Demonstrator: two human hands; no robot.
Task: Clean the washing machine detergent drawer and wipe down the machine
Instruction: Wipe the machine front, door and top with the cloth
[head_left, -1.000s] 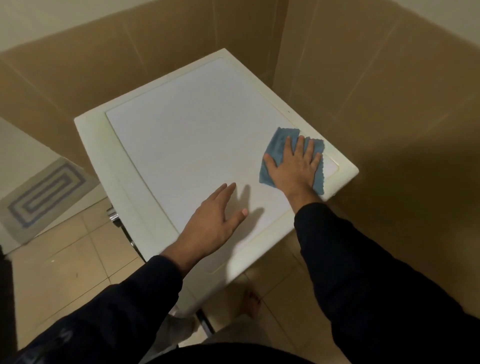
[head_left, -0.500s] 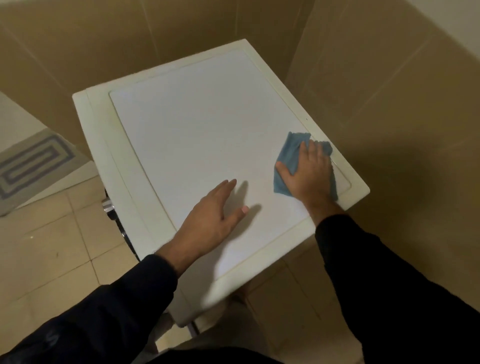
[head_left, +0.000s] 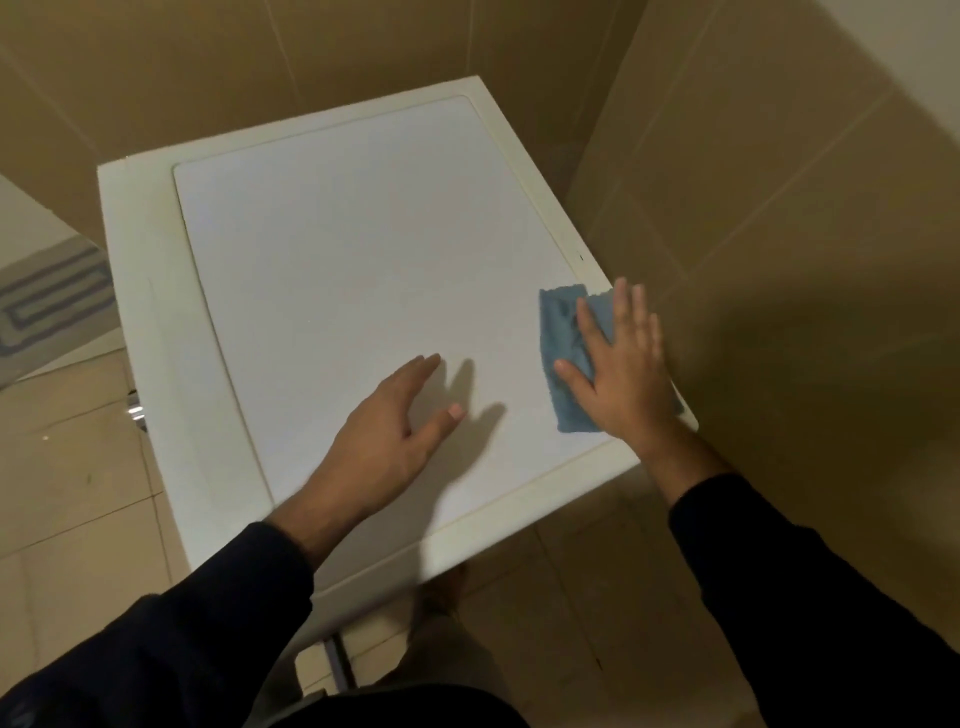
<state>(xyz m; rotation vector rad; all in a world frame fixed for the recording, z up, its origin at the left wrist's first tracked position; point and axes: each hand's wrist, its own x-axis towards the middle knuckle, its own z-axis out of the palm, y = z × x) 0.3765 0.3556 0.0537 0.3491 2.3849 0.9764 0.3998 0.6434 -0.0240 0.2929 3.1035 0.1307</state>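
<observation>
Two hands, both flat: right hand (head_left: 626, 374) presses one blue cloth (head_left: 566, 358), left hand (head_left: 395, 436) on washing machine (head_left: 332, 270)

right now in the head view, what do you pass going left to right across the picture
patterned floor mat → chrome knob on the machine's front → left hand resting on the washing machine top → blue cloth → right hand pressing it → tiled wall
</observation>
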